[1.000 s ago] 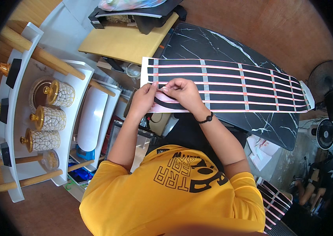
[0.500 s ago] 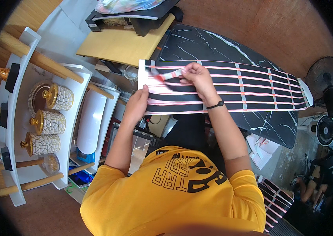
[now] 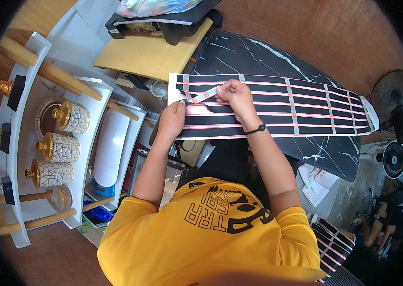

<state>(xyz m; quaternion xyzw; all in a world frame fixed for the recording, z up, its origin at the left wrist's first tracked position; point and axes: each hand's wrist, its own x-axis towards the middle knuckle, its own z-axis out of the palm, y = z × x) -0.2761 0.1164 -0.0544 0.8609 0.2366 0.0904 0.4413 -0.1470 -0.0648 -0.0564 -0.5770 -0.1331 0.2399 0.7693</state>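
Note:
A long sheet [image 3: 311, 109] of black strips parted by pink-and-white lines, crossed by grey bands, lies over the black marbled table [image 3: 327, 155]. My right hand [image 3: 239, 101], with a dark bracelet at its wrist, pinches one end of a short grey tape strip [image 3: 204, 96] with reddish marks. That tape slants down to the left over the sheet. At the sheet's left end my left hand [image 3: 171, 121] is closed, thumb and fingers together by the tape's lower end; what they grip is hidden. Between the hands a pale pink patch [image 3: 196, 110] of the sheet shows.
White shelves at left hold several gold-lidded jars [image 3: 63, 148]. A yellow board [image 3: 151, 55] with a black device [image 3: 175, 31] stands beyond. Two fans [image 3: 394, 159] are at right. Papers [image 3: 316, 183] and another striped sheet [image 3: 332, 243] lie at lower right.
My left hand has moved slightly up and right, from the sheet's edge toward the tape. My right hand has shifted slightly down, and the tape's blurred free end has come down near my left fingers.

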